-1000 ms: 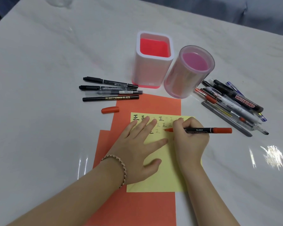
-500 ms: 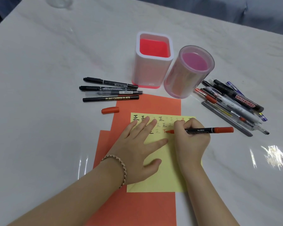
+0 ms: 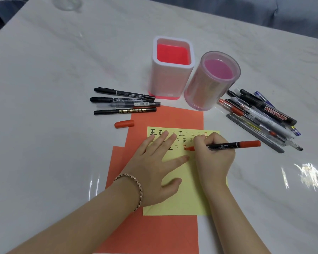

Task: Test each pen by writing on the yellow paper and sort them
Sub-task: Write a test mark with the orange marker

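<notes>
Pens at left (image 3: 125,103): four black ones lie in a row on the bench (image 3: 44,125), sorted, I judge.
Left hand (image 3: 154,167): fingers straight, pressing the yellow paper (image 3: 189,197) flat; I'd hold that pressure so the sheet cannot slide.
Yellow paper: on orange sheets (image 3: 154,235), test marks rowed along its top.
Right hand (image 3: 214,158): clamped on the red marker (image 3: 228,145), black barrel, tip touching the paper; I'd use light, even strokes.
Pile at right (image 3: 261,116): mixed pens, untested I guess.

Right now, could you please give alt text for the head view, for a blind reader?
The right hand writes with a red marker on the yellow paper, which the flat left hand presses down. Four pens lie left, a pen pile right, two holders behind.
</notes>
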Demonstrator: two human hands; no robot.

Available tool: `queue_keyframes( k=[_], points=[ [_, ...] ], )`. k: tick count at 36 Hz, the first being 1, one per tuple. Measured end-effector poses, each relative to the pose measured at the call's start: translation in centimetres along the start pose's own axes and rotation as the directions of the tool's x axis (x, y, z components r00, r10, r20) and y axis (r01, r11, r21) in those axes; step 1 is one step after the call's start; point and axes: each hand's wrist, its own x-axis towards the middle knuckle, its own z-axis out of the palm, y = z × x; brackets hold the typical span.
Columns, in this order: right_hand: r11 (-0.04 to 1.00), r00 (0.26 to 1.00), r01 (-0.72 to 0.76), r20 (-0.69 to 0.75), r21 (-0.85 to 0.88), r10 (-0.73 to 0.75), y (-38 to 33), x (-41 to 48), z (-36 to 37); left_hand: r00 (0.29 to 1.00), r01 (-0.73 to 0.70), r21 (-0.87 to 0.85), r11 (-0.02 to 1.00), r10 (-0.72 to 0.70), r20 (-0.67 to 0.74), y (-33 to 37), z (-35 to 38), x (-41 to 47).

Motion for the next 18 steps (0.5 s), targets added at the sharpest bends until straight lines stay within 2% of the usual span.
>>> queue_keyframes(
  k=[4,13,18],
  points=[
    [1.0,1.0,-0.014,-0.021,0.028,0.014,-0.03,-0.08,-0.09,1.0,0.001,-0.004,1.0,-0.001,0.002,0.0,0.03,0.01],
    [1.0,0.999,-0.013,0.029,-0.021,0.013,-0.07,-0.07,0.03,1.0,-0.008,-0.01,1.0,0.007,-0.009,-0.08,0.06,0.03],
    [0.999,0.999,-0.03,-0.016,-0.034,0.03,-0.16,-0.1,0.0,1.0,-0.008,-0.001,1.0,0.008,-0.009,-0.09,0.04,0.02]
  ],
)
